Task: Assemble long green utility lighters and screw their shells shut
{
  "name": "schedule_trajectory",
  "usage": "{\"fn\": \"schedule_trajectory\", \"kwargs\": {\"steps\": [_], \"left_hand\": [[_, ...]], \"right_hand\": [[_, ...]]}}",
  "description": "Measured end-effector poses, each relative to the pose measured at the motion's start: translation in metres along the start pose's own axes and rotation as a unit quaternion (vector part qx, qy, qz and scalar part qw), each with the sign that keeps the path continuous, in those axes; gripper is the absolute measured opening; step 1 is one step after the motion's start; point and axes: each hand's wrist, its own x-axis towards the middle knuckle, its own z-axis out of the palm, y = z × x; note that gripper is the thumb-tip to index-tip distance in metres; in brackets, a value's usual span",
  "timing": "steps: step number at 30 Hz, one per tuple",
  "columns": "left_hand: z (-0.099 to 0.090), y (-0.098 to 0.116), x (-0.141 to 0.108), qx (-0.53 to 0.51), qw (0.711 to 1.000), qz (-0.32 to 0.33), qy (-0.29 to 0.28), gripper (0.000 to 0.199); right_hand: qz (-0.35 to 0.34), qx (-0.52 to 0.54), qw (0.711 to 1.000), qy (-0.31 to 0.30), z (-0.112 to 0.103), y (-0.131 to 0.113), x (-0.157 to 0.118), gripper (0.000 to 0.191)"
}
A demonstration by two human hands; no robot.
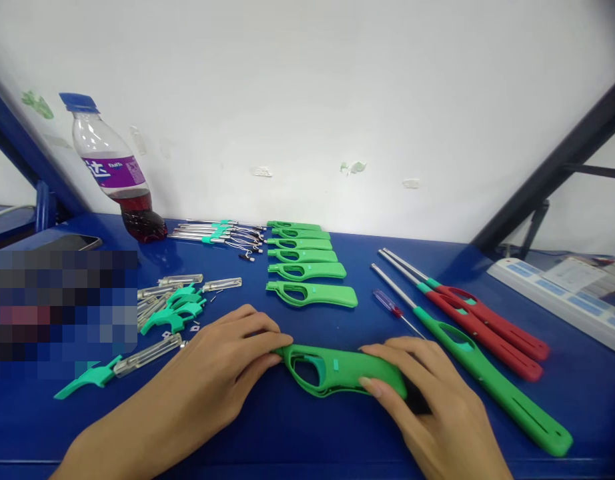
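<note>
- One green casing (357, 372) held in my fingers (260, 343)
- Six lighter-green casings (320, 256) beyond them
- Two red lighters (490, 338), one green lighter (507, 393) to their right
- One screwdriver (386, 301) just past my right fingers
- One bottle (115, 170) well past my left

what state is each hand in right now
Left hand: closed, pinching the narrow tip of the nearest green casing.
Right hand: closed around its wide end.

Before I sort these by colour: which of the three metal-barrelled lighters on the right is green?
The green lighter is the one nearest the right hand; the other two, lying beyond it, are red lighters.
</note>
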Motion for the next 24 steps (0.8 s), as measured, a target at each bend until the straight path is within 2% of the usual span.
{"fn": "schedule_trajectory", "kwargs": {"steps": [15,24], "left_hand": [[0.004,0.002,-0.001,-0.003,0.999,-0.012,-0.044,0.028],[0.006,0.000,-0.004,0.000,0.999,0.012,-0.044,0.031]], "right_hand": [[-0.007,-0.046,0.998,-0.032,-0.001,0.008,-0.010,0.028],[-0.008,-0.064,0.997,-0.031,0.000,0.007,-0.008,0.030]]}}
